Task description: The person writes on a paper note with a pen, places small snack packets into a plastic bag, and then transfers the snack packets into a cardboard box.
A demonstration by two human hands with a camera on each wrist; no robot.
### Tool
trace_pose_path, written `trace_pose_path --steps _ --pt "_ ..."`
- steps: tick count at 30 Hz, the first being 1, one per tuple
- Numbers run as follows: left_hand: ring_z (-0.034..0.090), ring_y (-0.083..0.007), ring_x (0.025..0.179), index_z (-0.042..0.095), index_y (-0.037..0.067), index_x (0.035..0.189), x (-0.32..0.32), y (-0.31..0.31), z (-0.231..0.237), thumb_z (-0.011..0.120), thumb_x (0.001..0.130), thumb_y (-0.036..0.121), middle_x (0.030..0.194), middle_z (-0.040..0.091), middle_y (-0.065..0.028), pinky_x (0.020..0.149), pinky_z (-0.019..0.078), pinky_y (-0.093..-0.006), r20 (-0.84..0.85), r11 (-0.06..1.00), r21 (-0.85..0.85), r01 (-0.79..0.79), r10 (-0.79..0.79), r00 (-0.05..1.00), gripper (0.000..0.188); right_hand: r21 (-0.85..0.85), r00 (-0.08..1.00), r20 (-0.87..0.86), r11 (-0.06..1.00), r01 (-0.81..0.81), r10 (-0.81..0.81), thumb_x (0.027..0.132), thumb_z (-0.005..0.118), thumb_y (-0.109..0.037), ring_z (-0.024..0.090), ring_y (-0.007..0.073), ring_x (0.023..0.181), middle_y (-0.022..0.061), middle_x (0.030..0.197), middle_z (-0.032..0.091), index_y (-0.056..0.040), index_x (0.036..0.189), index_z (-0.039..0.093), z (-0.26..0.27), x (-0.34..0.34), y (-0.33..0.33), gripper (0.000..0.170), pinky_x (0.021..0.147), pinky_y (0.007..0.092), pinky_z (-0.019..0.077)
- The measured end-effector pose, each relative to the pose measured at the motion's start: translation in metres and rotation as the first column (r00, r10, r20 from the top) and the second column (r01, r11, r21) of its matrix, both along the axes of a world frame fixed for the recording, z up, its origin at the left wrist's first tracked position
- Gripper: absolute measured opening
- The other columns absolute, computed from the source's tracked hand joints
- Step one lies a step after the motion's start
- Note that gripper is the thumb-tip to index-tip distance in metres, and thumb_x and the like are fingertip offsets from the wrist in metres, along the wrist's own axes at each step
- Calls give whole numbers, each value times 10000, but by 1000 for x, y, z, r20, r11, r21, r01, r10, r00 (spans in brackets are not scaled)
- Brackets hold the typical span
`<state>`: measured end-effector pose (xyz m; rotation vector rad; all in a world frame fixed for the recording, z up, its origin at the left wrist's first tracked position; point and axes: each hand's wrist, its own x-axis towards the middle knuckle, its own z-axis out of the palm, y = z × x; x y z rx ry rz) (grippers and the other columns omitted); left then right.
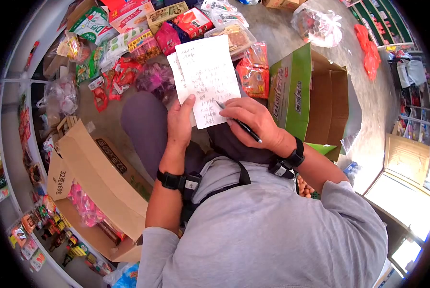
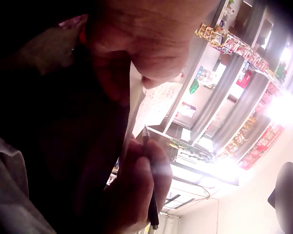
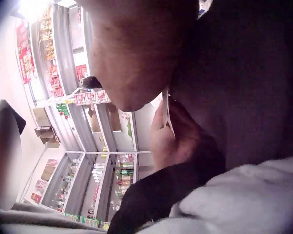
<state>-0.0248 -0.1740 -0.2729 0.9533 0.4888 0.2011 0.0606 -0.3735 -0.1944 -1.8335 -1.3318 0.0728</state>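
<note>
Pink packets (image 1: 86, 205) are held in the open brown carton (image 1: 99, 177); snacks are packed in the clear tub (image 1: 234, 38). The handwritten sheets (image 1: 208, 84) are kept over the lap, edge pinched between left hand's (image 1: 180, 122) thumb and fingers. The black pen (image 1: 246, 128) is gripped by right hand's (image 1: 256, 122) curled fingers, tip at the paper.

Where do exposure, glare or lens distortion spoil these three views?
Head: fisheye curve, black corners, doorway panel blown out. Left wrist: lamp glare, left side nearly black, pen dim. Right wrist: glare top left, trouser leg lost in shadow.
</note>
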Motion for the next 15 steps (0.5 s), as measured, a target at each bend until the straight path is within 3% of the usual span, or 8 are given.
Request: trace_pose_path --steps 6,15 --pt "677 -196 1027 584 -32 1284 0 1 -2 568 1019 209 1199 678 -127 892 541 -321 -2 1000 28 -12 12 1000 359 -6 988 153 1000 -19 20 766 703 -17 650 316 1040 134 1059 662 -54 1097 667 -7 -4 -3 336 898 415 512" --pt "680 -198 1029 590 -25 1284 1 2 -2 564 1018 206 1202 679 -122 889 545 -324 -20 1000 -3 -3 3 1000 353 -62 988 152 998 -23 32 738 720 -30 631 306 1099 130 1106 654 -55 1112 669 -7 -6 -4 379 967 427 484"
